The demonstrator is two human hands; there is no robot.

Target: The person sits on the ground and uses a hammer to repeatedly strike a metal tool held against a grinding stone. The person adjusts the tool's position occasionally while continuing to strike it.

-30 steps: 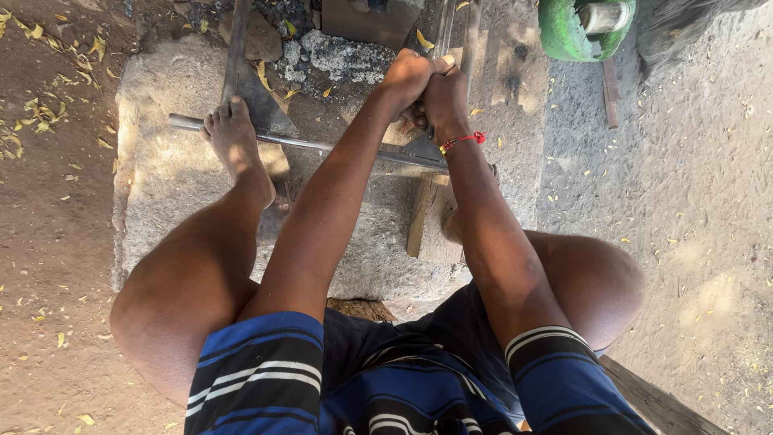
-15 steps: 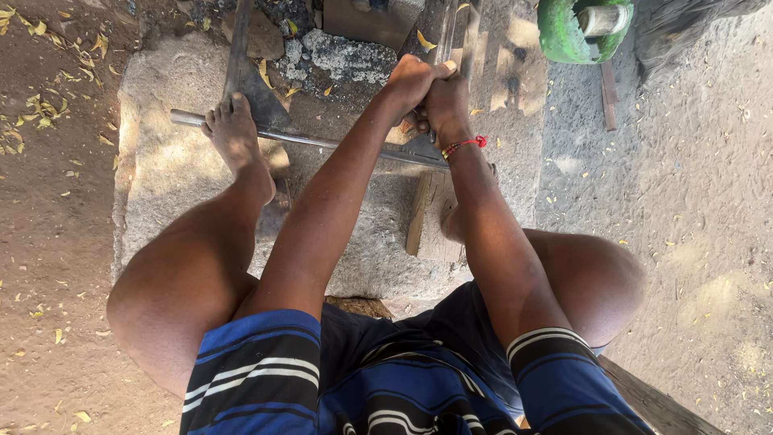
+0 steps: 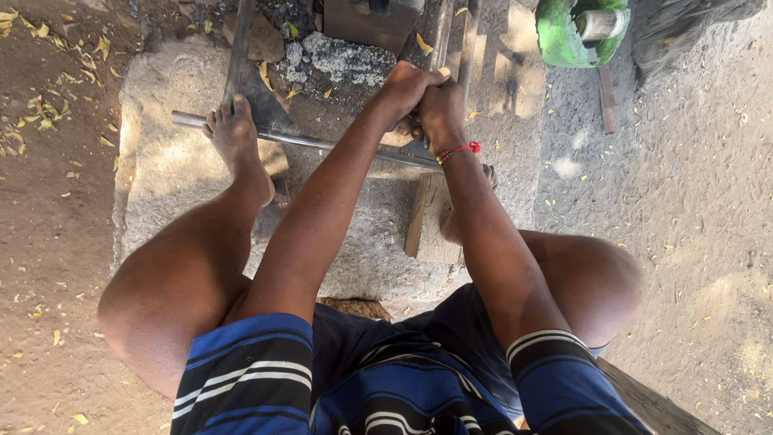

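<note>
The ground is bare packed dirt [image 3: 48, 242], brown at the left and paler and sandy at the right, strewn with small yellow leaves [image 3: 32, 121]. In the middle lies a rough, flat stone slab [image 3: 161, 185] with a patch of grey ash [image 3: 346, 58] at its far edge and a dark metal block [image 3: 366, 20] just beyond. A green container [image 3: 576, 32] stands at the top right. A person sits over the slab with bare legs spread, wearing blue striped shorts. A long metal rod [image 3: 306, 142] lies across the slab, its long axis running from the upper left down toward the right, nearly level. The bare left foot [image 3: 233, 133] presses on the rod near its left end, and a flat dark blade [image 3: 245, 80] lies under that foot, pointing away from the person. A wooden block [image 3: 431, 217] lies on the slab under the rod's right part. The left hand [image 3: 403, 90] and right hand [image 3: 439, 113] are pressed together, both clenched tight around a thin upright tool handle [image 3: 441, 36] that rises away from the person, just above the rod. A red string [image 3: 459, 150] circles the right wrist.
</note>
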